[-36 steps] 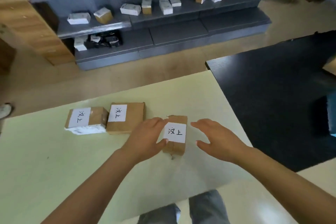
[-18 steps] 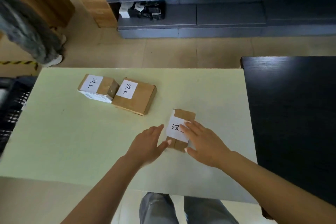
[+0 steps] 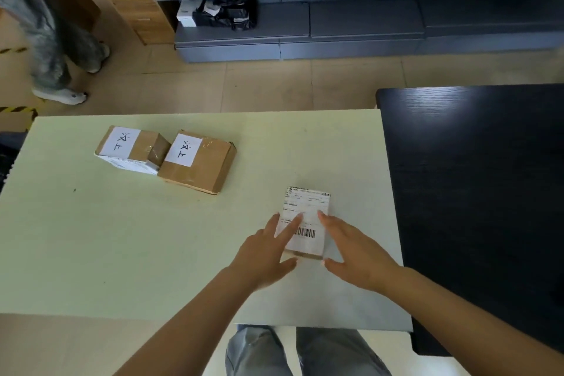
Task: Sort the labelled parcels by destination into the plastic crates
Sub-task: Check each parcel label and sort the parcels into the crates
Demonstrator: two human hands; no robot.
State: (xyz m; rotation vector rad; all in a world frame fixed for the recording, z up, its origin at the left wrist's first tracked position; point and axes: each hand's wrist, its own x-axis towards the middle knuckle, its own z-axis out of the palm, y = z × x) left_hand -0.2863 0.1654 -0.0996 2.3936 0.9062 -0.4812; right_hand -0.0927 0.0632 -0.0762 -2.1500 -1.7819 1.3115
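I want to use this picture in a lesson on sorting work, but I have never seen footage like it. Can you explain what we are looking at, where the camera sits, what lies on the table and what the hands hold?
There is no machine here: a person works with bare hands, filmed by a camera worn on the head that looks down. The left hand and right hand have straight fingers touching a small parcel on the pale table, its printed barcode label facing up. Neither hand grips it. Further left lie two brown parcels side by side, the left parcel and the flat parcel, each with a handwritten white label. Behind, grey shelves carry more boxes. No crates can be made out.
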